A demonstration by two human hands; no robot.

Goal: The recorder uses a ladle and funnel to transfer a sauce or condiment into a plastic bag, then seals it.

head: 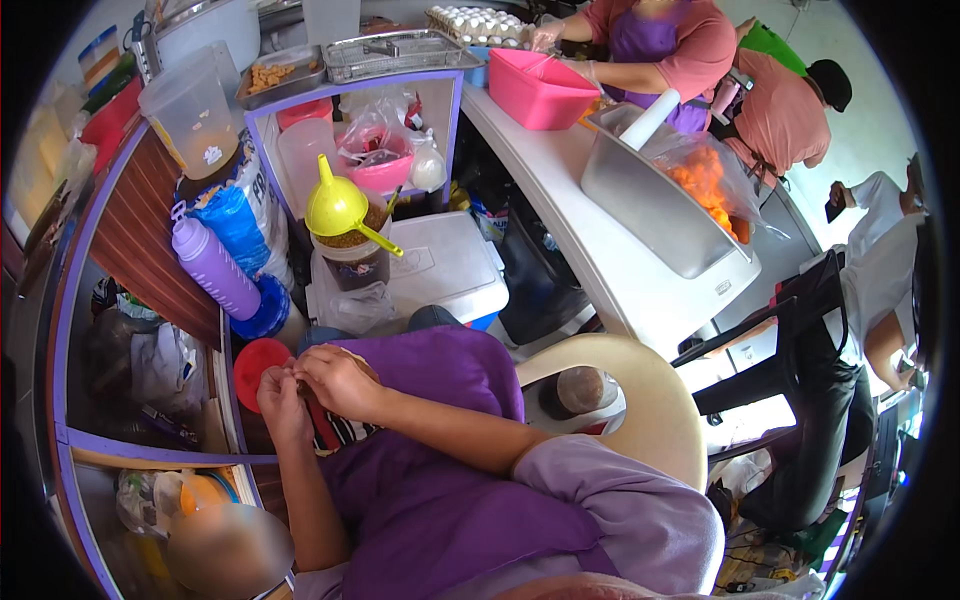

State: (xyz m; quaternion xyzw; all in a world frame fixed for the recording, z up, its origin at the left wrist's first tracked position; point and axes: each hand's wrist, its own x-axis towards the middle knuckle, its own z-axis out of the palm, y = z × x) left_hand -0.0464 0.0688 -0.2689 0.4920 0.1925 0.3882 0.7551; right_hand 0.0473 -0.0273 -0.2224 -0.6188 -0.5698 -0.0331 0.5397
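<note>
My left hand (280,397) and my right hand (339,381) meet above my lap, fingertips pinched together. A small dark bit shows between them, but the fingers hide most of it. Past the back of my right hand shows the tan edge of a partly covered thing (364,365). Below the hands lies a red, black and white striped cloth (337,429) against my purple apron (450,375). A red round plastic piece (256,375), a lid or a bowl, sits just beyond my left hand.
A yellow funnel (337,208) rests on a bucket (352,266) of brown contents, by a white-lidded cooler (442,259). A purple bottle (216,262) stands left. On the white table (555,187) are a pink tub (536,94) and steel pan (652,199); a gloved co-worker (652,45) stands behind.
</note>
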